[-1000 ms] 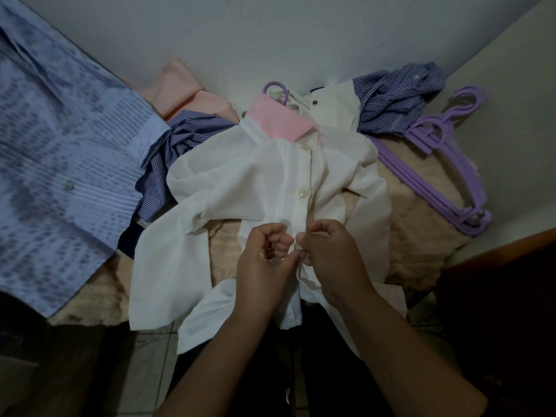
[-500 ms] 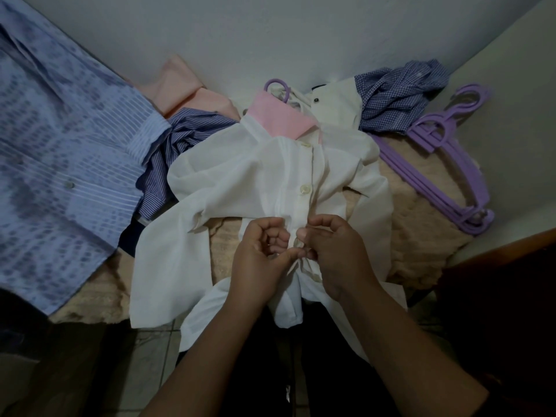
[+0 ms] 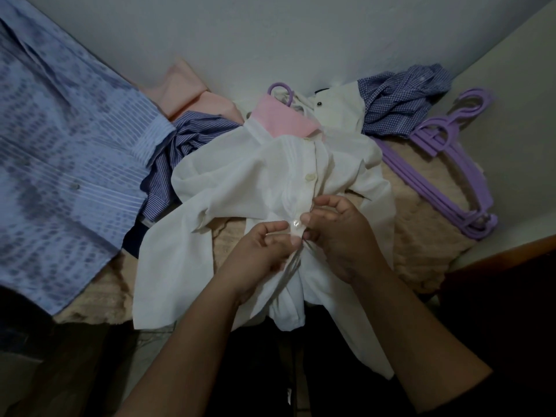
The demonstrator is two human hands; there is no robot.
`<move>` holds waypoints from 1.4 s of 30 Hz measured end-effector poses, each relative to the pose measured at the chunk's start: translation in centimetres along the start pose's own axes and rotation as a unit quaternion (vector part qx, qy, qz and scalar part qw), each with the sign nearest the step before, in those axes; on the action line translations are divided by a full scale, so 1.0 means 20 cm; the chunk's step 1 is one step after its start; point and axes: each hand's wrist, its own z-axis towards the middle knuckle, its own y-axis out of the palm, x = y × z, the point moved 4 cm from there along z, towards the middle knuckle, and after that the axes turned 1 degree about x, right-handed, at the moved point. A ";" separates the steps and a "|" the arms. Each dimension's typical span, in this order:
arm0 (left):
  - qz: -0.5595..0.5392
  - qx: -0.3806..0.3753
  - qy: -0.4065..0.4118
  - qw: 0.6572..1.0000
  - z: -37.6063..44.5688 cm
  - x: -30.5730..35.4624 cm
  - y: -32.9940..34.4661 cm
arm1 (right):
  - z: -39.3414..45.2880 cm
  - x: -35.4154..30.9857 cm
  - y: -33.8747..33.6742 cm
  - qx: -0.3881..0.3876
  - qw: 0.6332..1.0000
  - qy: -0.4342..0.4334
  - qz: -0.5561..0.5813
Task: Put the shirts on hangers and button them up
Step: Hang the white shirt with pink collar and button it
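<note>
A white shirt (image 3: 228, 182) with a pink collar (image 3: 279, 118) lies front-up in the middle, on a purple hanger whose hook (image 3: 281, 88) pokes out above the collar. My left hand (image 3: 258, 251) and my right hand (image 3: 340, 233) meet at the shirt's front placket, both pinching the fabric around a small white button (image 3: 295, 223). Another button (image 3: 309, 177) higher up the placket sits fastened. The lower shirt hangs over the near edge between my forearms.
A beige textured cloth (image 3: 421, 236) covers the surface. A patterned blue shirt (image 3: 60, 164) fills the left. A striped navy shirt (image 3: 192, 136), peach cloth (image 3: 192, 91), a checked blue shirt (image 3: 403, 100) and a stack of purple hangers (image 3: 457, 173) lie along the wall.
Both hands moved slightly up the placket, and a button now shows between my fingertips where the fabric was bunched before. The shirt shifted a little.
</note>
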 end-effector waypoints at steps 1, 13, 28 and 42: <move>0.037 -0.014 0.010 0.999 0.00 0.02 0.01 | 0.01 -0.02 0.00 -0.007 1.000 0.004 0.015; -0.030 0.071 0.131 0.988 -0.01 0.19 0.04 | -0.05 0.01 -0.04 -0.092 0.968 0.104 -0.210; 0.049 0.019 0.083 0.995 -0.10 0.20 0.05 | -0.11 0.02 0.03 -0.168 0.954 0.187 0.165; 0.070 -0.005 0.084 0.994 -0.10 0.19 0.04 | -0.10 -0.05 -0.05 0.027 0.987 -0.007 -0.159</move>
